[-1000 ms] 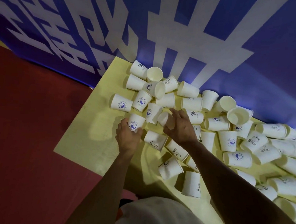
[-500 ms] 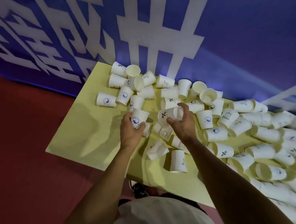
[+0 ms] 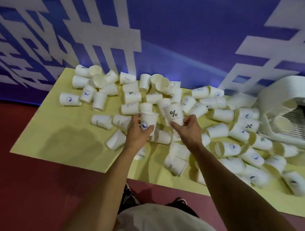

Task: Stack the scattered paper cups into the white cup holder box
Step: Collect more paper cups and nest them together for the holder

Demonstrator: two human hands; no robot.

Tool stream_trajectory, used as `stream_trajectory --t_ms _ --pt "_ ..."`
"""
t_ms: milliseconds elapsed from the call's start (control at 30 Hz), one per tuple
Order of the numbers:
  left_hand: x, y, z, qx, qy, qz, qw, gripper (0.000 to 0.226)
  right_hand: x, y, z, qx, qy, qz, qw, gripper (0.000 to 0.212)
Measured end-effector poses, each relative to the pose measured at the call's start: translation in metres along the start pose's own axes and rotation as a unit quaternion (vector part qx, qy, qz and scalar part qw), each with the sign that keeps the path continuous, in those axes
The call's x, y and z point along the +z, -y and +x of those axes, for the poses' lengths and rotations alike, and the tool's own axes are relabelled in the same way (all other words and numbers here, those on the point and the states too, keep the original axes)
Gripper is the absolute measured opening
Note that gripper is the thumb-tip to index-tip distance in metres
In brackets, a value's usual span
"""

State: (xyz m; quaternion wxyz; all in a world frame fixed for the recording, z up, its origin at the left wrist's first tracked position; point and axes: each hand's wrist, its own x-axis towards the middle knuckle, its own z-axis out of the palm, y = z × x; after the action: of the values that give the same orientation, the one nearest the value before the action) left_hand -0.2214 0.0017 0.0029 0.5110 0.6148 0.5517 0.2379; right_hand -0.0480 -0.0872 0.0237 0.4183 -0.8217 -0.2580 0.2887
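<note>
Many white paper cups (image 3: pixel 132 97) lie scattered on a yellow table (image 3: pixel 60 142). My left hand (image 3: pixel 138 134) grips an upturned cup with a blue logo (image 3: pixel 147 121), which has another cup nested on it. My right hand (image 3: pixel 188 131) holds a cup printed with a percent sign (image 3: pixel 173 113) by its lower end, tilted, just right of the left hand's cups. The white cup holder box (image 3: pixel 281 98) lies on its side at the far right, with cups inside its slots.
A blue and white banner (image 3: pixel 153 35) hangs right behind the table. Red floor (image 3: pixel 11 160) lies to the left and in front. My shoes (image 3: pixel 130 196) show below the table's near edge. Bare yellow surface sits at the table's front left.
The view has swung right, bringing the holder box into sight. My right hand now holds the percent cup upright instead of reaching into the pile. The left hand's cups rose slightly.
</note>
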Motion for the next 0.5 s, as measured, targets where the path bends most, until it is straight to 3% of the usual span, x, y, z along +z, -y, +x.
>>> stream_trajectory --t_ms 233,400,500 --pt "0.070 -0.029 -0.046 -0.009 0.014 -0.002 1.000 0.070 -0.094 -0.045 -0.006 0.003 0.017 0.012 1.000 0.052" --pt "0.104 -0.059 -0.048 -0.001 0.043 0.008 0.999 0.065 -0.134 -0.052 -0.003 -0.003 0.018 0.054 0.998 0.064" --pt "0.132 -0.070 -0.040 0.005 0.078 -0.002 0.997 0.062 -0.156 -0.061 0.002 -0.004 -0.008 0.050 0.999 0.054"
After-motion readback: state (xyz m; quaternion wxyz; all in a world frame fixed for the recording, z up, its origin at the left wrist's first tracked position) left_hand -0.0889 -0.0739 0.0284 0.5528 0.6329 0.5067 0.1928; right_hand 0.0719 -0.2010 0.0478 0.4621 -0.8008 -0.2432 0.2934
